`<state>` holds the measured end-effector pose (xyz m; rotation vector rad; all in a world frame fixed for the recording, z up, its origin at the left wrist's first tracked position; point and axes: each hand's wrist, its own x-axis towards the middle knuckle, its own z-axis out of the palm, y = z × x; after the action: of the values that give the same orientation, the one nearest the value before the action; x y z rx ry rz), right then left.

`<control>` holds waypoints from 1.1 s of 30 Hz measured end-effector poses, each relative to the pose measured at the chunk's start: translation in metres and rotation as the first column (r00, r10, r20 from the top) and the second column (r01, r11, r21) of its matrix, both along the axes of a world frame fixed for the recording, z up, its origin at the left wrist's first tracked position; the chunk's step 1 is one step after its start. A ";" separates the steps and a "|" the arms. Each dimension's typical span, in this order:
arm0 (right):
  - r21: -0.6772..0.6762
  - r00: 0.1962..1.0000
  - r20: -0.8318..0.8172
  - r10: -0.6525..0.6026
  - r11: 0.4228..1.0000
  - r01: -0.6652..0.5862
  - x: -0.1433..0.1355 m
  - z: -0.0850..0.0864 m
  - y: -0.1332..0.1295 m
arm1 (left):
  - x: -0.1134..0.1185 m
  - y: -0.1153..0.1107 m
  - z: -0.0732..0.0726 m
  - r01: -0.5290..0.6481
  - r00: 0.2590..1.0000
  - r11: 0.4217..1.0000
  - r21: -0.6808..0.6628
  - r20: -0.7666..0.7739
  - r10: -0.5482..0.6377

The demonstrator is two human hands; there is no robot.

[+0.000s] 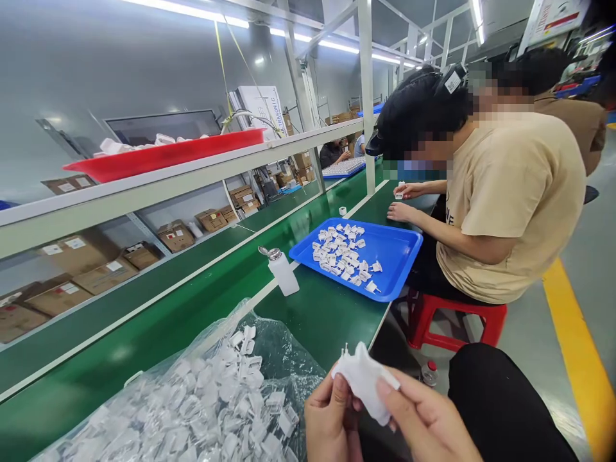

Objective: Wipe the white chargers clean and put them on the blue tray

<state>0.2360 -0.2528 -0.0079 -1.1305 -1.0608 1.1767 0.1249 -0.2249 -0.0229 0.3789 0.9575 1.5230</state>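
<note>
In front of me my left hand (327, 414) is closed on a small white plug (343, 363) whose thin metal pins point up. A white cloth (368, 382) is pinched by my right hand (423, 417) and lies against the plug, hiding most of it. Below and to the left, a clear plastic bag (283, 337) lies spread on the green bench with many white plug pieces (192, 404) in it. Further forward, a blue tray (403, 247) carries a loose pile of white plugs (339, 253).
Beside the tray stands a white pump bottle (285, 273). A co-worker (520, 199) sits on a red stool (457, 317) at the right, both hands over the bench. A red tray (173, 154) rests on the shelf above the green bench (312, 311). Cardboard boxes (106, 276) line the far side.
</note>
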 end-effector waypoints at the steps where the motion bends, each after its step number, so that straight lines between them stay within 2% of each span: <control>1: -0.011 0.998 0.042 -0.053 0.999 0.054 0.009 -0.002 0.003 | -0.002 0.000 0.002 0.049 0.997 0.999 -0.018 0.060 -0.048; 2: 0.020 0.975 0.143 -0.170 0.985 0.169 0.018 -0.004 0.006 | -0.003 0.000 0.004 0.091 0.989 0.995 -0.039 0.120 -0.086; 3: 0.101 0.910 0.270 -0.315 0.949 0.299 0.024 -0.005 0.008 | -0.005 0.000 0.005 0.126 0.978 0.990 -0.058 0.177 -0.114; 4: 0.226 0.804 0.386 -0.452 0.891 0.393 0.028 -0.007 0.009 | -0.006 -0.001 0.005 0.157 0.964 0.985 -0.068 0.229 -0.138; 5: 0.353 0.696 0.465 -0.548 0.835 0.421 0.029 -0.008 0.009 | -0.007 -0.001 0.003 0.184 0.949 0.981 -0.068 0.272 -0.159; 6: 0.451 0.620 0.506 -0.599 0.797 0.402 0.027 -0.008 0.009 | -0.008 -0.001 0.000 0.205 0.936 0.977 -0.065 0.304 -0.176; 7: 0.517 0.596 0.515 -0.615 0.778 0.356 0.023 -0.008 0.007 | -0.008 -0.001 -0.004 0.215 0.928 0.975 -0.062 0.323 -0.185; 8: 0.557 0.618 0.508 -0.601 0.776 0.297 0.017 -0.008 0.005 | -0.007 -0.001 -0.009 0.215 0.926 0.975 -0.062 0.331 -0.184; 10: 0.620 0.710 0.480 -0.516 0.772 0.141 0.004 -0.008 0.004 | -0.005 0.000 -0.021 0.198 0.934 0.976 -0.089 0.320 -0.161; 12: 0.700 0.769 0.480 -0.422 0.713 -0.046 -0.002 -0.007 0.007 | -0.002 0.001 -0.029 0.183 0.944 0.975 -0.124 0.300 -0.139; 14: 0.730 0.765 0.536 -0.357 0.652 -0.207 0.002 -0.007 0.015 | -0.001 0.003 -0.032 0.192 0.946 0.971 -0.141 0.289 -0.145; 15: 0.723 0.748 0.560 -0.357 0.651 -0.231 0.008 -0.008 0.019 | 0.000 0.004 -0.030 0.203 0.945 0.969 -0.138 0.289 -0.156; 16: 0.710 0.726 0.570 -0.385 0.675 -0.200 0.014 -0.008 0.023 | 0.000 0.005 -0.027 0.216 0.941 0.968 -0.131 0.293 -0.170; 18: 0.685 0.656 0.550 -0.517 0.728 0.000 0.026 -0.010 0.029 | 0.001 0.008 -0.018 0.244 0.930 0.962 -0.119 0.310 -0.197; 19: 0.677 0.613 0.527 -0.589 0.727 0.116 0.031 -0.011 0.030 | 0.002 0.009 -0.014 0.257 0.924 0.959 -0.119 0.321 -0.208; 20: 0.680 0.584 0.513 -0.630 0.713 0.172 0.034 -0.013 0.030 | 0.002 0.010 -0.011 0.272 0.918 0.955 -0.121 0.330 -0.219; 21: 0.695 0.579 0.515 -0.632 0.703 0.149 0.036 -0.014 0.029 | 0.003 0.010 -0.008 0.284 0.913 0.951 -0.124 0.338 -0.229; 24: 0.719 0.629 0.600 -0.494 0.679 -0.152 0.038 -0.020 0.028 | 0.006 0.012 -0.006 0.311 0.901 0.943 -0.117 0.352 -0.254; 25: 0.709 0.631 0.618 -0.469 0.680 -0.189 0.040 -0.022 0.029 | 0.007 0.014 -0.006 0.322 0.894 0.940 -0.108 0.361 -0.265; 26: 0.694 0.626 0.619 -0.474 0.703 -0.155 0.042 -0.024 0.031 | 0.007 0.015 -0.005 0.338 0.884 0.936 -0.100 0.375 -0.279; 29: 0.635 0.595 0.553 -0.584 0.757 0.153 0.049 -0.023 0.039 | 0.009 0.021 -0.001 0.399 0.846 0.913 -0.088 0.418 -0.330; 31: 0.553 0.649 0.496 -0.577 0.786 0.276 0.050 -0.016 0.041 | 0.011 0.025 0.002 0.419 0.845 0.903 -0.093 0.403 -0.351; 33: 0.391 0.806 0.384 -0.451 0.870 0.301 0.044 -0.006 0.040 | 0.015 0.026 0.003 0.407 0.877 0.908 -0.101 0.322 -0.358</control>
<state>0.2801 -0.2131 -0.0138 -1.3258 -1.2517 0.3941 0.1400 -0.1985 -0.0197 0.1960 0.7126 1.0879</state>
